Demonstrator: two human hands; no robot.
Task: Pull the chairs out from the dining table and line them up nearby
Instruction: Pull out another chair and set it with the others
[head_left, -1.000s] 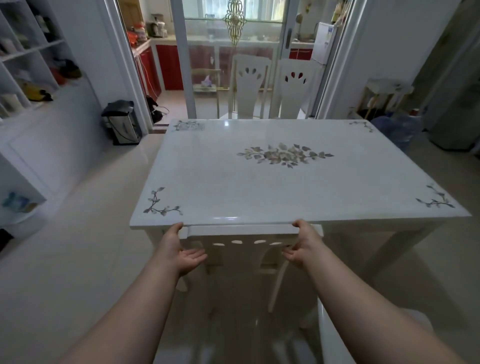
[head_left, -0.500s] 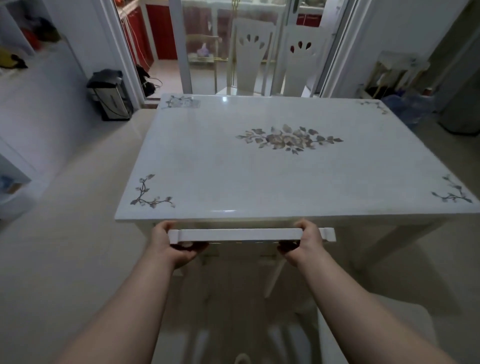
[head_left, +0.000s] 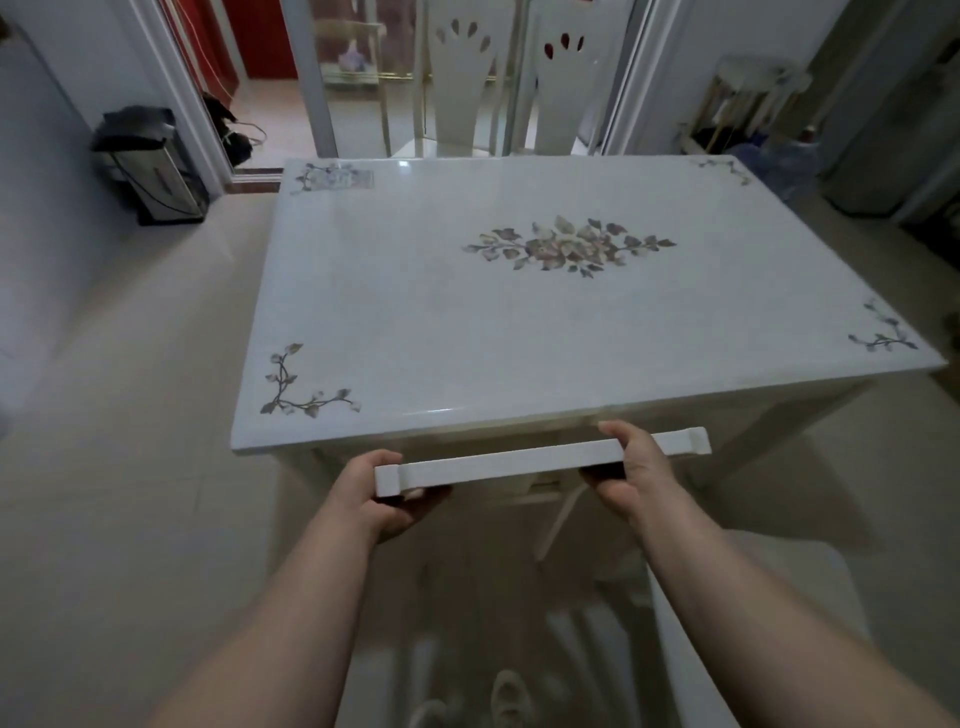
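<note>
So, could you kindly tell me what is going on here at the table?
A person stands at the near side of the white table and grips the top rail of a white chair with both hands. The left hand holds the rail's left end and the right hand holds it nearer the right end. The rail sits just off the table's near edge. The far chairs stand untouched beyond the opposite edge.
</note>
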